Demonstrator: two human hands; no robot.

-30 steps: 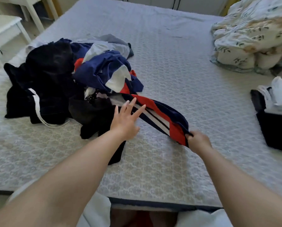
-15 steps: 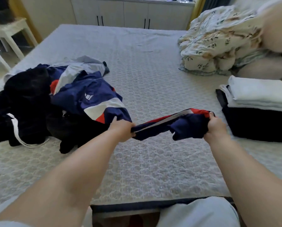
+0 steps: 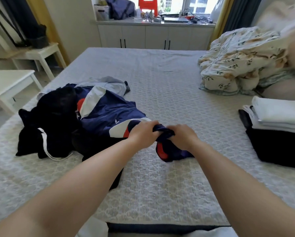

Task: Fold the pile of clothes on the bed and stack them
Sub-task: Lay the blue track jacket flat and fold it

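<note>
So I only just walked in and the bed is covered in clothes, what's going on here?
A person is sorting laundry on the bed. Both hands, the left hand and the right hand, hold a bunched navy and red garment close together, just above the mattress. An unfolded pile of dark and navy clothes lies to the left. A folded stack, white items on top of black ones, sits at the right edge. A rumpled floral duvet lies behind it.

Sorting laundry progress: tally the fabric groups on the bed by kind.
Garment held in both hands: 1
Unfolded clothes pile: 1
Folded stack: 1
Crumpled floral duvet: 1
Total: 4
</note>
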